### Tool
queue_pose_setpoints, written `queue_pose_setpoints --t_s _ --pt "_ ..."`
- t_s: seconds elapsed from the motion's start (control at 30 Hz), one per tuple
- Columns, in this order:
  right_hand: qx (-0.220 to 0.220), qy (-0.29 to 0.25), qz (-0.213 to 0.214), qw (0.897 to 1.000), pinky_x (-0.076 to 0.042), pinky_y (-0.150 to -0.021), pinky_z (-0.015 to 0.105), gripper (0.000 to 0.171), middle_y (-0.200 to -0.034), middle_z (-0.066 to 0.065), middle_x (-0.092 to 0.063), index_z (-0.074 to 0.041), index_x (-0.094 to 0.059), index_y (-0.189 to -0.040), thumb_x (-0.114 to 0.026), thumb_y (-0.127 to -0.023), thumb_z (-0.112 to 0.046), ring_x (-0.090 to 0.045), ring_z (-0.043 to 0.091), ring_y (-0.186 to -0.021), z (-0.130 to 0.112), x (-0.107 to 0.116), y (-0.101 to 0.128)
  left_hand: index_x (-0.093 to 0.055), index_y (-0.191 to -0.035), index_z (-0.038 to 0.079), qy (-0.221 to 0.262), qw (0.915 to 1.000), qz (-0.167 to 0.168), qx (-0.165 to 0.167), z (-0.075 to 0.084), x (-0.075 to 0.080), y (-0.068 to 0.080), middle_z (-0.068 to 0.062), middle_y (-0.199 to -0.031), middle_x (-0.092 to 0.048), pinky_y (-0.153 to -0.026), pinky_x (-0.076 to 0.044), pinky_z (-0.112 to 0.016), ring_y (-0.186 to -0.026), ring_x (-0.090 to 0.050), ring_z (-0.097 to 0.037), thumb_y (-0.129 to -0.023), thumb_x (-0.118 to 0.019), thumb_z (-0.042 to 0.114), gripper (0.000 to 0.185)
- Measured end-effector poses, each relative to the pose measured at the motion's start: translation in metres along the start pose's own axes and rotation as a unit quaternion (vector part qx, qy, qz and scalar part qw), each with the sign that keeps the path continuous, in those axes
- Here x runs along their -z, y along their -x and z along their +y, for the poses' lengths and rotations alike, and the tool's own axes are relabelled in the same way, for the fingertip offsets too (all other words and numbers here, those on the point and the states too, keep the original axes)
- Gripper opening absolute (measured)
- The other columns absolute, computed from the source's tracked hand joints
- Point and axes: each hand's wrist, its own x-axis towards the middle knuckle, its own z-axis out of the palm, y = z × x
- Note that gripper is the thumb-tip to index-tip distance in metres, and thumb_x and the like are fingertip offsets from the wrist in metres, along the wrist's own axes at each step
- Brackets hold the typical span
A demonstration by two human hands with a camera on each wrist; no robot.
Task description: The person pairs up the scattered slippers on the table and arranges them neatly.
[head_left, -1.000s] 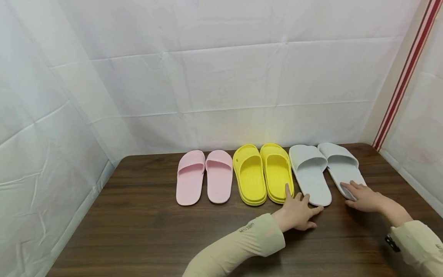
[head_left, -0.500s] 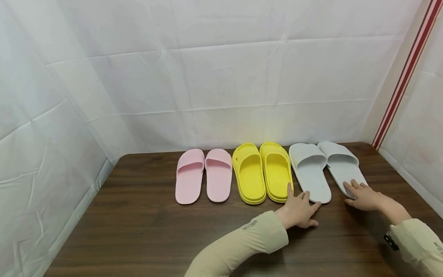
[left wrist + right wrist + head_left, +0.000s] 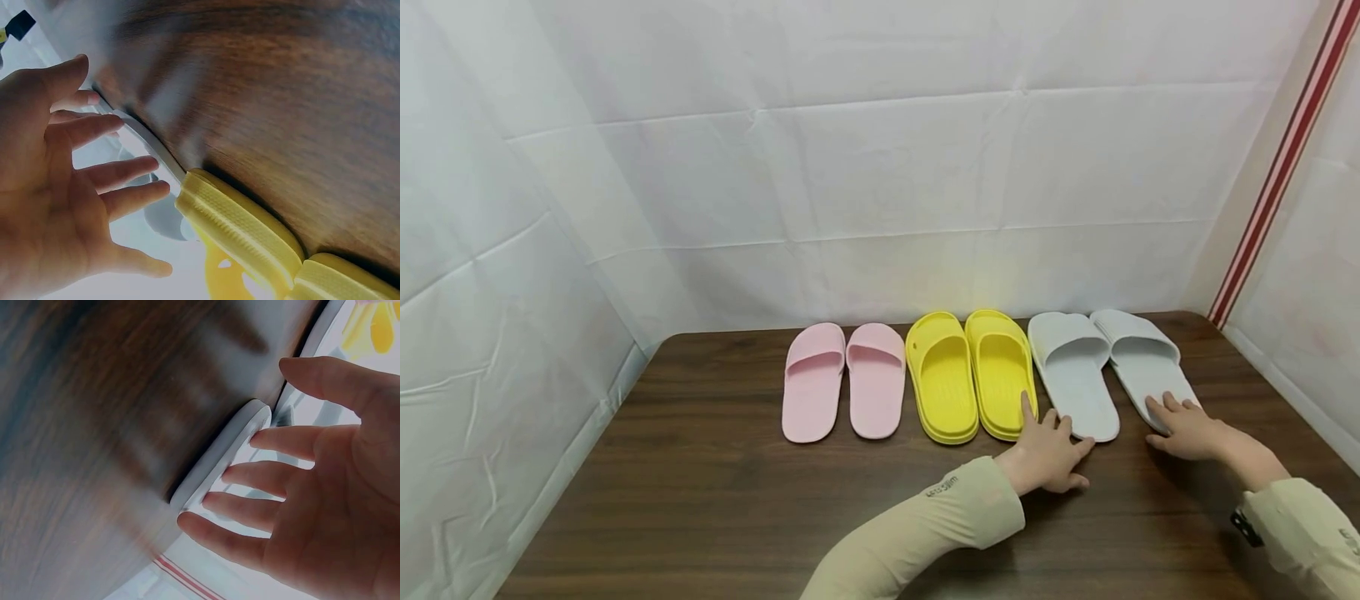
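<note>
The grey pair lay at the table's [image 3: 715, 500] far right end, long axes running from far edge toward the near edge. The left grey slipper [image 3: 1072, 379] sat just ahead of the left hand [image 3: 1047, 454], whose spread fingers touched its heel and the neighbouring yellow slipper [image 3: 1002, 371]. The right hand [image 3: 1187, 427], fingers straight and apart, rested flat on the heel of the right grey slipper [image 3: 1146, 360], gripping nothing

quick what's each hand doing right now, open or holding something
Left hand: open, straight fingers at the heel of the left grey slipper.
Right hand: open, fingers flat on the right grey slipper.
</note>
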Motion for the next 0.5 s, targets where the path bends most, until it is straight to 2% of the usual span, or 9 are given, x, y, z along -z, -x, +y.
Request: queue_pose_setpoints --t_s 0.2,0.5 --pt "0.004 0.005 0.002 1.0 -0.031 -0.076 0.071 0.062 -0.122 0.05 -0.026 0.018 -0.036 -0.123 -0.058 -0.082 -0.023 -0.026 0.067 -0.107 -0.001 0.001 0.0 -0.02 -0.135 0.05 0.014 0.9999 0.009 -0.001 -0.004 -0.002 0.002 0.014 -0.143 -0.027 -0.105 -0.011 -0.055 -0.136 -0.02 -0.013 -0.083 -0.031 0.067 0.056" --pt "0.008 0.003 0.008 1.0 -0.029 -0.076 0.072 0.065 -0.127 0.047 -0.024 0.012 -0.034 -0.128 -0.056 -0.084 -0.031 -0.024 0.066 -0.11 -0.015 0.001 0.002 -0.019 -0.136 0.049 0.028 0.9989 0.037 -0.006 -0.014 -0.004 0.011 0.015 -0.144 -0.026 -0.105 -0.012 -0.057 -0.137 -0.018 -0.012 -0.084 -0.026 0.066 0.055"
